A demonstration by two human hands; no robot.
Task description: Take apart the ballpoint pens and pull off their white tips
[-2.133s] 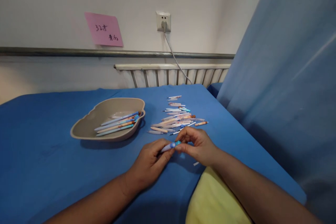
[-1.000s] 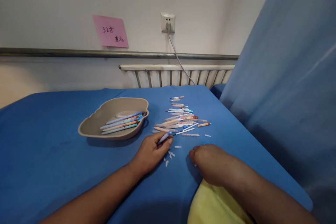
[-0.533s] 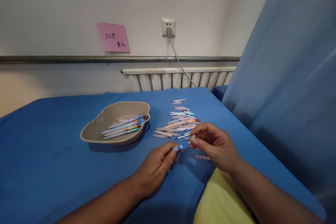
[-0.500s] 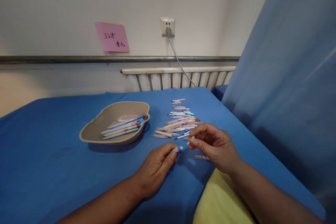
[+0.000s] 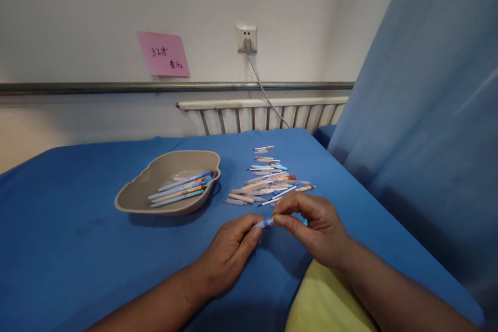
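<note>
My left hand [image 5: 233,249] is closed around a light blue pen barrel [image 5: 264,223], whose end pokes out past the thumb toward the right. At that end, the thumb and forefinger of my right hand [image 5: 311,223] pinch a small pale piece; the fingertips mostly cover it, so its kind is unclear. Just beyond both hands lies a loose pile of pen parts [image 5: 268,187]: barrels, white refills and caps in peach, blue and clear. Left of it, a beige tray [image 5: 134,202] contains several assembled pens [image 5: 181,194] lying side by side.
A blue cloth [image 5: 97,264] covers the table. Behind it are a white railing [image 5: 233,104], a wall socket [image 5: 246,39] with a plugged cable, and a pink note [image 5: 163,54]. A blue curtain [image 5: 424,114] hangs at the right. Yellow fabric [image 5: 330,301] shows below my right arm.
My right hand has moved slightly left and down, bringing the small pale piece to the end of the pen barrel. My left hand has stayed nearly still.
</note>
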